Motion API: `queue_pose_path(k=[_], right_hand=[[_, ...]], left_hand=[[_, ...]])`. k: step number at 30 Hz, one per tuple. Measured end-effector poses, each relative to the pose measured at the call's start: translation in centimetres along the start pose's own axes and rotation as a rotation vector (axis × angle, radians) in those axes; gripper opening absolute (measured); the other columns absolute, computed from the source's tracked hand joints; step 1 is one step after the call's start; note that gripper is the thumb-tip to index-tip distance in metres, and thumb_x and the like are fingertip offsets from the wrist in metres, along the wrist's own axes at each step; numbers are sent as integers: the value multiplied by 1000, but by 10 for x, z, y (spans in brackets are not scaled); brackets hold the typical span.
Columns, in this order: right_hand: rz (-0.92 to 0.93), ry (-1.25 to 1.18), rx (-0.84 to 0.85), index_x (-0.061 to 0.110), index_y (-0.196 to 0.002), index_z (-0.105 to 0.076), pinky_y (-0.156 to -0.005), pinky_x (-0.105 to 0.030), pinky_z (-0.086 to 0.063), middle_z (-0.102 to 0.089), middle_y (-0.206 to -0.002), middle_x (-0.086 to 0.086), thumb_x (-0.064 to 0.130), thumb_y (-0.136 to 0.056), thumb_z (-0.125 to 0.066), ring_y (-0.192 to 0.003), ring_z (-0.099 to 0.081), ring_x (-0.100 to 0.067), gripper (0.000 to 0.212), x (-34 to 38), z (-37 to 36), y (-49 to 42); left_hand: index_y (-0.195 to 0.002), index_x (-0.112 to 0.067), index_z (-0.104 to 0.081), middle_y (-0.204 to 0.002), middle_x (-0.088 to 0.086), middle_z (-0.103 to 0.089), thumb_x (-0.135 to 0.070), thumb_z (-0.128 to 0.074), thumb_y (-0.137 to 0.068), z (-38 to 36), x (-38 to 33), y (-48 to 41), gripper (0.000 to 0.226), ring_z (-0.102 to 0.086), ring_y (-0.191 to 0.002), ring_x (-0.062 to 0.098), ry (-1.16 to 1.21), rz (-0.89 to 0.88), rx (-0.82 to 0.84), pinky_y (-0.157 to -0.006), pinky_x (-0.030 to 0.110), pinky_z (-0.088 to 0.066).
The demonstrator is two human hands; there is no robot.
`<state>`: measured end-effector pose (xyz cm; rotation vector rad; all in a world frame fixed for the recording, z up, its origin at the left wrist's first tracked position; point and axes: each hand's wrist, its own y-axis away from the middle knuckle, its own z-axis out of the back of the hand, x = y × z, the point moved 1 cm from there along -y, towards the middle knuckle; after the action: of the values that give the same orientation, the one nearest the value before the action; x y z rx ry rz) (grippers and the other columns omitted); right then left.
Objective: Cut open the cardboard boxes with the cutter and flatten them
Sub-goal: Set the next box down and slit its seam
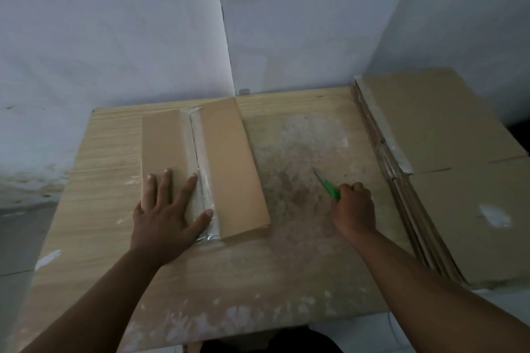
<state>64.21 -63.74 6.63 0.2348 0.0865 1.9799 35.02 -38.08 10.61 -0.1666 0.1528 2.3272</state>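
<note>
Cardboard made up the box (200, 169), which lay near the back left of the wooden tabletop (286, 266) with clear tape (202, 180) running along its top seam. Flat on the box's near end rested the left hand (166, 215), fingers (186, 186) spread wide, thumb on the tape. Right of the box, the right hand (354, 209) had its fingers curled round a green cutter (329, 189), blade out and angled away. Farther right of the box sat a stack of flattened boxes (459, 180).

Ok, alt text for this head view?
Left hand presses flat on a taped brown cardboard box on a worn wooden table; right hand grips a green-handled cutter beside it. Flattened cardboard sheets are stacked at right.
</note>
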Motion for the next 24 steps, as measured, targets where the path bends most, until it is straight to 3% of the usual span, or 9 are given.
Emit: queue_pose_path(k=[5, 8, 10, 13, 16, 18, 20, 24], right_hand=[[-16, -43, 2, 12, -103, -67, -89, -41, -43, -62, -108, -13, 23, -92, -58, -103, -59, -36, 18, 6, 8, -15], [9, -383, 23, 8, -99, -71, -74, -36, -45, -64, -100, -17, 22, -91, -62, -91, -61, -36, 18, 28, 20, -19], [35, -588, 42, 6, -90, -71, -63, -31, -39, -66, -88, -15, 18, -92, -61, -78, -61, -33, 16, 54, 32, -16], [42, -719, 52, 12, -64, -56, -58, -33, -32, -56, -63, -8, 17, -92, -59, -65, -53, -27, 28, 105, 51, -5], [24, -743, 95, 13, -54, -45, -57, -32, -28, -48, -56, -3, 17, -91, -59, -64, -49, -22, 39, 157, 55, 6], [29, -769, 138, 9, -63, -57, -59, -33, -37, -61, -65, -8, 17, -90, -57, -70, -59, -27, 28, 190, 53, 9], [33, -779, 149, 8, -85, -70, -66, -32, -43, -72, -86, -13, 18, -91, -55, -86, -66, -32, 19, 217, 51, 11], [42, -770, 136, 14, -122, -63, -81, -31, -46, -70, -116, -11, 14, -96, -50, -106, -64, -31, 29, 247, 47, 22]], left_hand=[[-158, -58, -1, -173, 3, 0, -90, -23, -84, -1, 0, -1, 83, 7, -159, 32, -14, 21, 2, -116, 67, -28], [-159, -57, -5, -173, 2, -2, -89, -25, -85, -2, -2, -2, 83, 6, -159, 31, 8, 42, 5, -116, 70, -23], [-159, -56, -8, -173, 1, -3, -88, -22, -86, -2, -3, -2, 81, 5, -159, 29, 23, 63, 3, -116, 69, -27], [-158, -50, -19, -172, -1, -11, -84, -24, -88, 0, -6, -5, 79, -3, -159, 29, 48, 109, -23, -114, 68, -30], [-158, -45, -25, -170, 0, -17, -80, -27, -89, 2, -9, -11, 77, -10, -157, 31, 54, 130, 6, -117, 70, -23], [-156, -44, -28, -168, 4, -22, -78, -27, -92, 4, -10, -16, 73, -16, -154, 36, 30, 116, 13, -118, 71, -18], [-148, -40, -39, -158, 9, -34, -74, -31, -93, 8, -9, -23, 65, -30, -145, 39, 16, 96, -15, -116, 73, -20], [-137, -32, -44, -149, 10, -36, -67, -38, -95, 16, 2, -60, 55, -36, -138, 38, 29, 79, -17, -117, 72, -18]])
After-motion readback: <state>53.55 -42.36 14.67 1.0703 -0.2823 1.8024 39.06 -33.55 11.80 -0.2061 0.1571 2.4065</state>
